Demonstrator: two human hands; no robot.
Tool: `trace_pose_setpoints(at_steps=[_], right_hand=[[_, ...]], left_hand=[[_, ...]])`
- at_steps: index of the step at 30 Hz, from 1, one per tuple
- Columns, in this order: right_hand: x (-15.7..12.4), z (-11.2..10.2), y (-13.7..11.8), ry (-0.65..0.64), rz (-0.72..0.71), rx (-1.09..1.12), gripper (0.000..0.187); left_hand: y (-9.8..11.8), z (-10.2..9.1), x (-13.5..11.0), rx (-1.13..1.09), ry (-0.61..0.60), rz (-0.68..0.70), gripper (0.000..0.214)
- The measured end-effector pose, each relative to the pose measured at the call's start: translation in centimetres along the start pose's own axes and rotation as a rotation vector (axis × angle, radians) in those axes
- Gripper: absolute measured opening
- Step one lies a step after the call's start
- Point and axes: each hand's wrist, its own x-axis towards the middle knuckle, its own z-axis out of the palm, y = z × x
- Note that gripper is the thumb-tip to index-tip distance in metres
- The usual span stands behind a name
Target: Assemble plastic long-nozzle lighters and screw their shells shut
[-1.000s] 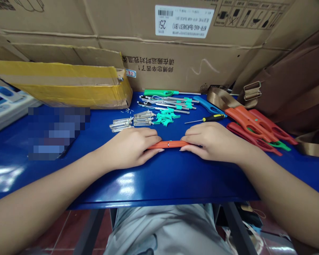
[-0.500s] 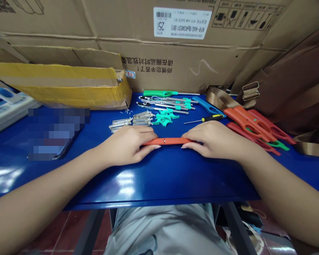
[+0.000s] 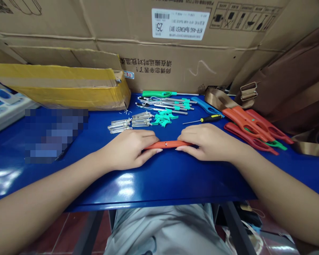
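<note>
L hand (image 3: 130, 148), R hand (image 3: 206, 142) – orange handle (image 3: 167, 144) held btwn, screwdriver (image 3: 211, 118) nr R

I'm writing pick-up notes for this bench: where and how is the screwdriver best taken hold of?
Probably by its black-and-yellow handle, from above and the near side, with the right hand once free of the orange piece. The handle is thicker than the slim shaft, which points left; a blue piece lies close behind the handle.
</note>
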Motion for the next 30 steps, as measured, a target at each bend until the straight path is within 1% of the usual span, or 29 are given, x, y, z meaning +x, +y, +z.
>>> trace_pose_setpoints(at_steps=[3,6,9,11,13,15,17,19,21,22,24,27,29,30], right_hand=[[-0.1,0.3,-0.2,0.021,-0.038,-0.065,0.037],[-0.2,0.2,-0.4,0.020,-0.024,-0.105,0.036],[-0.1,0.1,-0.4,0.009,0.012,-0.079,0.034],[0.0,0.1,-0.3,-0.004,0.023,-0.051,0.033],[0.1,0.2,-0.2,-0.010,0.028,-0.027,0.033],[0.1,0.3,-0.1,0.001,0.024,0.017,0.034],[0.1,0.5,-0.2,0.032,-0.001,0.058,0.044],[0.1,0.7,-0.5,0.057,-0.029,0.048,0.055],[0.1,0.8,-0.7,0.065,-0.034,0.012,0.054],[0.1,0.8,-0.8,0.062,-0.030,0.003,0.051],[0.1,0.7,-1.0,0.064,-0.018,0.007,0.047],[0.0,0.4,-1.0,0.066,-0.020,0.051,0.041],[0.0,0.2,-1.0,0.054,-0.036,0.076,0.039],[0.0,0.2,-1.0,0.042,-0.046,0.083,0.038]], left_hand=[[0.3,0.1,0.1,-0.025,-0.008,-0.006,0.034],[0.5,0.2,0.1,-0.051,-0.007,-0.020,0.035],[0.9,0.4,0.1,-0.074,0.006,-0.074,0.032],[1.3,0.7,0.2,-0.137,0.028,-0.122,0.031],[1.7,1.0,0.4,-0.278,0.059,-0.177,0.031],[1.9,1.2,0.7,-0.513,0.080,-0.282,0.037],[1.8,1.2,1.0,-0.794,0.024,-0.430,0.047],[1.5,1.1,1.2,-1.016,-0.051,-0.542,0.050],[1.4,0.8,1.2,-1.103,-0.053,-0.565,0.046],[1.4,0.6,1.1,-1.091,-0.025,-0.548,0.042],[1.5,0.4,0.9,-0.963,0.070,-0.459,0.036],[1.8,0.3,0.5,-0.611,0.197,-0.239,0.027],[1.8,0.4,0.3,-0.419,0.248,-0.086,0.025],[1.8,0.5,0.1,-0.358,0.259,-0.028,0.027]])
